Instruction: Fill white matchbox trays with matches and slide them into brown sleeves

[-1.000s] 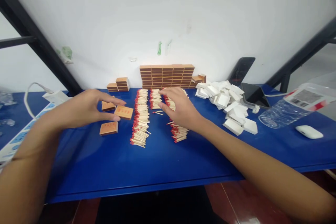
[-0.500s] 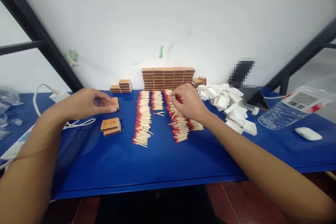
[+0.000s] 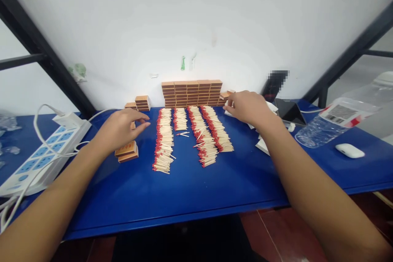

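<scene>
Both forearms stretch in from the bottom corners over the blue table (image 3: 184,188). The left hand (image 3: 121,129), left of centre, hovers palm down with its fingers loosely spread and pointing right; it grips nothing, though it hangs right over the small stack of boxes (image 3: 127,151) and partly hides another box behind it. The right hand (image 3: 247,106) reaches further up the frame, right of centre, knuckles up and fingers curled down onto the white trays (image 3: 263,145); whether it has pinched one I cannot tell, as the hand covers the pile. Between the hands lie four rows of matches (image 3: 196,133), red heads showing, with a few strays in the gap. Behind them, against the wall, stands the box wall (image 3: 192,93). A power strip (image 3: 43,155) sits at far left, a mouse (image 3: 349,150) at far right.
</scene>
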Motion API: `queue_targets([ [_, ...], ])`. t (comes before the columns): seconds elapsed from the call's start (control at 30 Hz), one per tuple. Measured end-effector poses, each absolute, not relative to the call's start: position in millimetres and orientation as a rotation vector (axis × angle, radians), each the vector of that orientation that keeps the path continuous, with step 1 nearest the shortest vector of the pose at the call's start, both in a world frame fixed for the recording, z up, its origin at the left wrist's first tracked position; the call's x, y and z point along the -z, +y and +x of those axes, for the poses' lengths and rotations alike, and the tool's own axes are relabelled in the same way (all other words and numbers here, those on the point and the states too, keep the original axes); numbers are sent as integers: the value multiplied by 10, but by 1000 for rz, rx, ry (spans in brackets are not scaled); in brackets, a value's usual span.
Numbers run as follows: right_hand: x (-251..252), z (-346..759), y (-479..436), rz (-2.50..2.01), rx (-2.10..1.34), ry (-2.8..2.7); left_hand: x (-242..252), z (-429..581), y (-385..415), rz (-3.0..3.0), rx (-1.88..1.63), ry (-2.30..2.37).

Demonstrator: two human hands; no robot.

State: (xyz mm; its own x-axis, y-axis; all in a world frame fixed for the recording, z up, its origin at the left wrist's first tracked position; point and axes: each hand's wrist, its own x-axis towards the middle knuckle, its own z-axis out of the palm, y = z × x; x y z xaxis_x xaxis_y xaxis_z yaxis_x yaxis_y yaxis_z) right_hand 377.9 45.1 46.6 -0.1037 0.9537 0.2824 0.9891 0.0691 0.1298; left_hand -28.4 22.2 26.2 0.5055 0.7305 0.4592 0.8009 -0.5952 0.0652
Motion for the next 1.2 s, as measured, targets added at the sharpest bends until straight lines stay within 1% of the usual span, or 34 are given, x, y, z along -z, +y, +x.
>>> queue_targets([
  [0.1, -491, 3970, 494, -2167, 333, -2216, -195, -222, 203, -2613, 681, -1246],
  [0.2, -472, 4107, 563, -2171, 248, -2254, -152, -183, 179, -2633, 664, -1209],
  [0.47, -244, 4229, 791, -2030, 373, -2351, -138, -134, 137, -2635, 664, -1185],
  [0.63, -133, 4290, 927, -1990, 339, -2377, -145, -104, 113, -2639, 637, -1195],
  [0.77, -194, 4335, 926, -1873, 300, -2310, -143, -90, 96, -2637, 646, -1178],
  [0.97, -363, 4289, 799, -1680, 113, -2042, -126, -66, 73, -2645, 633, -1175],
  [1.1, -423, 4131, 700, -1612, 62, -1898, -113, -25, 53, -2674, 667, -1135],
  [1.17, -449, 3977, 629, -1520, -77, -1837, -108, 12, 32, -2685, 728, -1104],
  [1.2, -455, 3877, 583, -1456, -212, -1828, -105, 37, 16, -2684, 779, -1095],
])
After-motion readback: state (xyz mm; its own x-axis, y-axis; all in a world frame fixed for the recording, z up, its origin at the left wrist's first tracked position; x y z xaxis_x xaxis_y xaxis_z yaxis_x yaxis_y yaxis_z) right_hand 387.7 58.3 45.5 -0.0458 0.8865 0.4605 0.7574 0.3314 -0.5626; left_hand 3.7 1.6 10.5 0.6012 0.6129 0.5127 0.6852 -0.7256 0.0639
